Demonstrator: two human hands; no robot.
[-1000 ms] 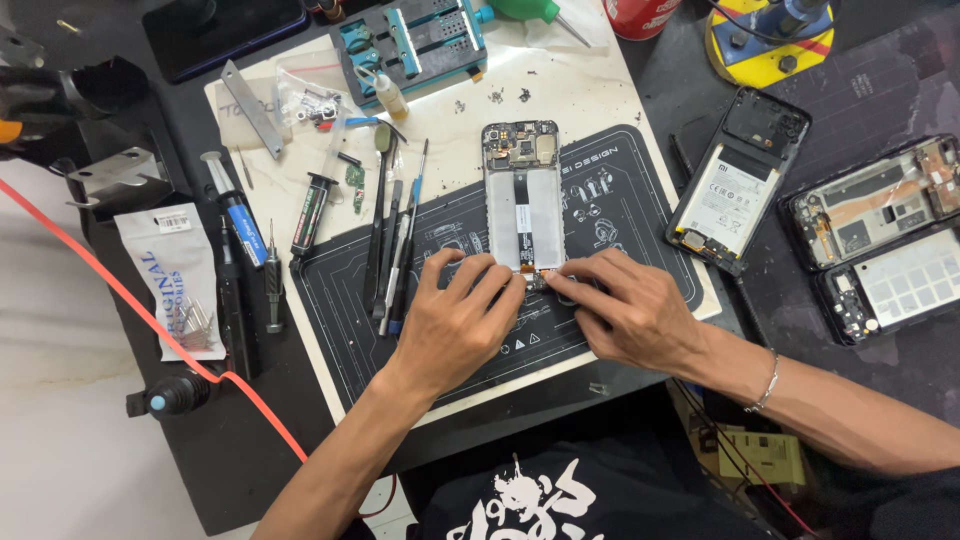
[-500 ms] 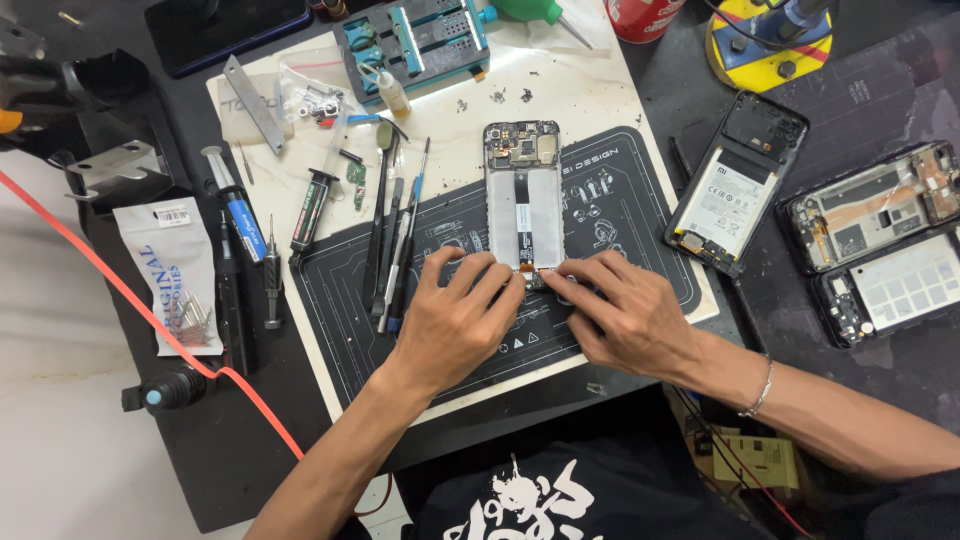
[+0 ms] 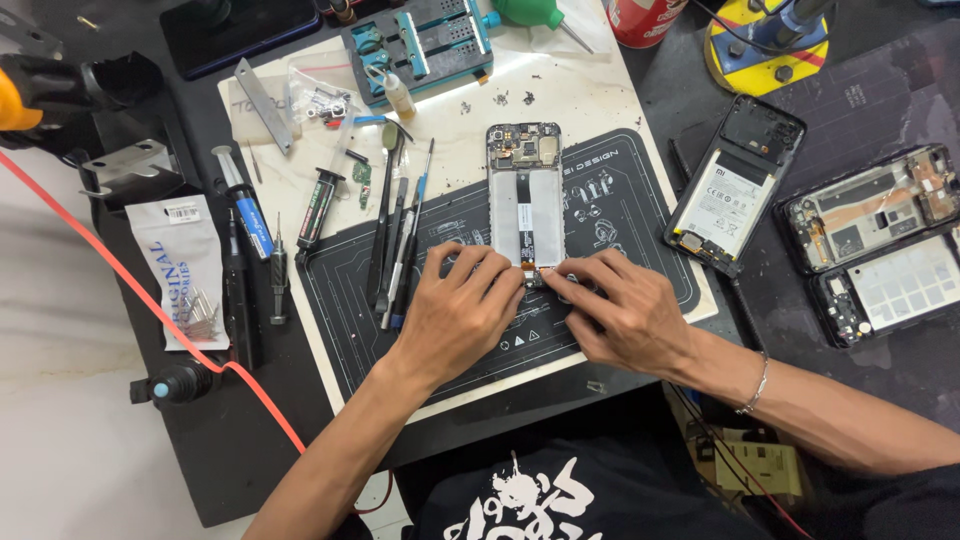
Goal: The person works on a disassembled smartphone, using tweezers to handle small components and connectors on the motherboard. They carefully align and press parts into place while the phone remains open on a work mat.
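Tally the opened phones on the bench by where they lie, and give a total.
On the black work mat, under both hands: 1
Off the mat, to its right: 3
Total: 4

One head-worn camera looks steeply down at the surface (image 3: 620, 80) from close above (hands (image 3: 455, 320) central, near the frame's lower half).

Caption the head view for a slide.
Both hands, left hand and right hand, work at the bottom end of an opened phone on a dark repair mat.
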